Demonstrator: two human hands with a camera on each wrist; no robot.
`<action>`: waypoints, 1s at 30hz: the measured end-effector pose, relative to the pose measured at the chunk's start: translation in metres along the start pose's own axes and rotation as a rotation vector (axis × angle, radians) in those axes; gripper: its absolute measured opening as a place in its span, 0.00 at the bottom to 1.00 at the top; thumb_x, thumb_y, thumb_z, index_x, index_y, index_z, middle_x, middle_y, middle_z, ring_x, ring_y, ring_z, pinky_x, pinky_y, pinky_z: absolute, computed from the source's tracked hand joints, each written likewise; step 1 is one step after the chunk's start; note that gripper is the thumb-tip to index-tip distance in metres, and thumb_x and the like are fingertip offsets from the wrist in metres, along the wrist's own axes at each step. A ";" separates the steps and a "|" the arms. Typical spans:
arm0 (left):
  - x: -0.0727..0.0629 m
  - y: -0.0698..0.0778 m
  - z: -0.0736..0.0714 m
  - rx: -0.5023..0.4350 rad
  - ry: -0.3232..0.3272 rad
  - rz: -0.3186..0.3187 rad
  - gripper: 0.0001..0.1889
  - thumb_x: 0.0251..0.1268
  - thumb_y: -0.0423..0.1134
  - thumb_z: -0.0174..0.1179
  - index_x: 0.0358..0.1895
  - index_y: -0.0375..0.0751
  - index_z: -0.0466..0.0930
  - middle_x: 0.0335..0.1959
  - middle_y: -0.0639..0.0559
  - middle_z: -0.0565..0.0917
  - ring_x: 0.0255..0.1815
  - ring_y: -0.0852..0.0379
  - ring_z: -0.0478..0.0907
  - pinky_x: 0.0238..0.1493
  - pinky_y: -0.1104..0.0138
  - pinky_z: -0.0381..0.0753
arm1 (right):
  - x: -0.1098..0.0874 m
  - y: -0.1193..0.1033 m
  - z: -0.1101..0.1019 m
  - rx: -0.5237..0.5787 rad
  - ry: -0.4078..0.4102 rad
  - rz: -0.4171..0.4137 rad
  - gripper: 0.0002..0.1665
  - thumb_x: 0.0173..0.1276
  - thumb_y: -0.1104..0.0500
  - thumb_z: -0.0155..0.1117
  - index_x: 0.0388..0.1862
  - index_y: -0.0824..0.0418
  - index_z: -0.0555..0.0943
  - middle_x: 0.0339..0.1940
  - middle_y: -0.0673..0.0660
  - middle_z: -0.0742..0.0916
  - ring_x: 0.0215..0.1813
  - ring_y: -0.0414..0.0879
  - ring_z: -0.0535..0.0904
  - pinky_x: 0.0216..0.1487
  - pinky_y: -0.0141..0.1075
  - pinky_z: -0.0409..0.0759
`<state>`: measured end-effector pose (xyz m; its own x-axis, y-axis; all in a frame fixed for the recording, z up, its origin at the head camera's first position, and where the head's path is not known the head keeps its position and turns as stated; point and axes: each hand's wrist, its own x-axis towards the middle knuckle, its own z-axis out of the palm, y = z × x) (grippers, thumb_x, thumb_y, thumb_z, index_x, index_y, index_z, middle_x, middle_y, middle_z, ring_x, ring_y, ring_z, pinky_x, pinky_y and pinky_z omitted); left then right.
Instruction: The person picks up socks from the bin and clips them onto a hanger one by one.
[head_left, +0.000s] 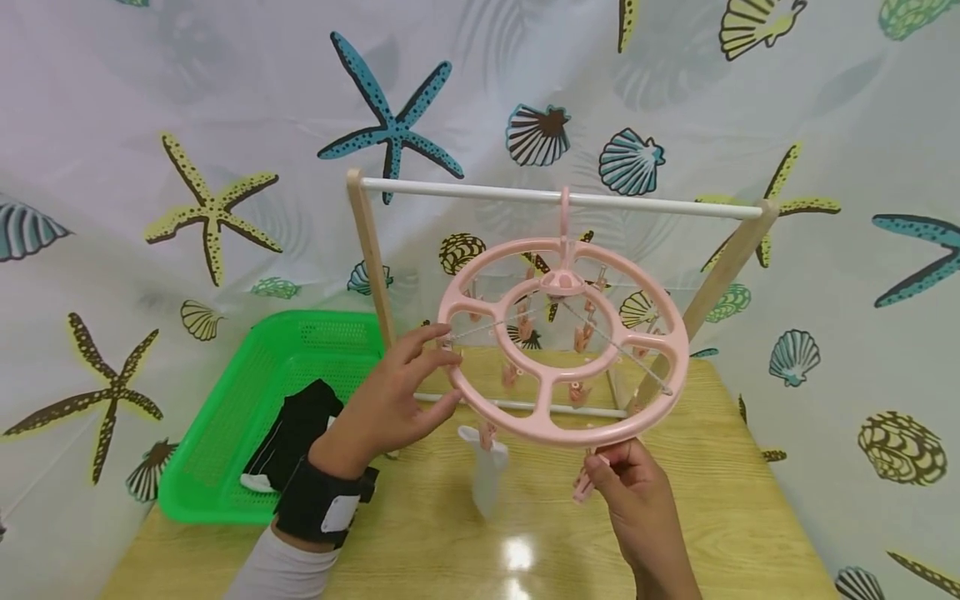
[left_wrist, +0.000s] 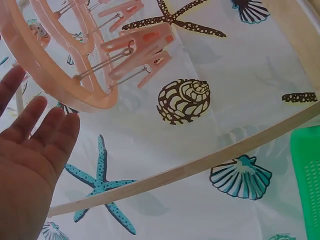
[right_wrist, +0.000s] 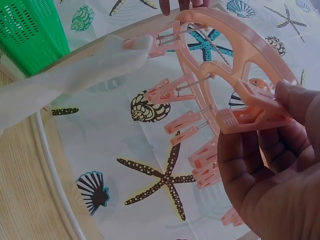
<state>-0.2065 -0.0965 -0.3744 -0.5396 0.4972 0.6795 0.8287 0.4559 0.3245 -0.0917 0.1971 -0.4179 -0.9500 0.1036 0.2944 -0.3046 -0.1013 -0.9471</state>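
Observation:
A pink round clip hanger (head_left: 543, 425) hangs by its hook (head_left: 566, 218) from the white bar, tilted toward me. My left hand (head_left: 393, 400) is at the ring's left edge, its fingers extended with the tips right at the rim. My right hand (head_left: 637, 492) pinches a pink clothespin (right_wrist: 255, 112) below the ring's front edge, between thumb and fingers. Nothing shows in that clothespin's jaws. A white sock (head_left: 486, 479) dangles from another clothespin (head_left: 487, 435) at the front left. Several more clothespins (left_wrist: 135, 50) hang around the ring, holding nothing visible.
The white bar (head_left: 465, 192) rests on a wooden frame (head_left: 371, 258). At the left, a green perforated basket (head_left: 202, 450) contains black clothing (head_left: 296, 425) with a white part. Below is a wood-grain table (head_left: 720, 500); a patterned curtain (head_left: 255, 67) stands behind.

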 end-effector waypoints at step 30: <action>-0.115 -0.182 -0.052 -0.003 -0.519 -1.126 0.30 0.76 0.43 0.49 0.68 0.19 0.61 0.64 0.20 0.66 0.56 0.27 0.73 0.46 0.47 0.78 | 0.000 0.002 0.001 -0.051 -0.006 0.027 0.08 0.71 0.75 0.57 0.34 0.79 0.68 0.35 0.62 0.80 0.30 0.47 0.82 0.33 0.34 0.84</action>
<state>-0.2874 -0.2749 -0.4767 -0.9455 0.0631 -0.3193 -0.1346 0.8174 0.5601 -0.0927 0.1961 -0.4197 -0.9584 0.0954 0.2688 -0.2746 -0.0536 -0.9601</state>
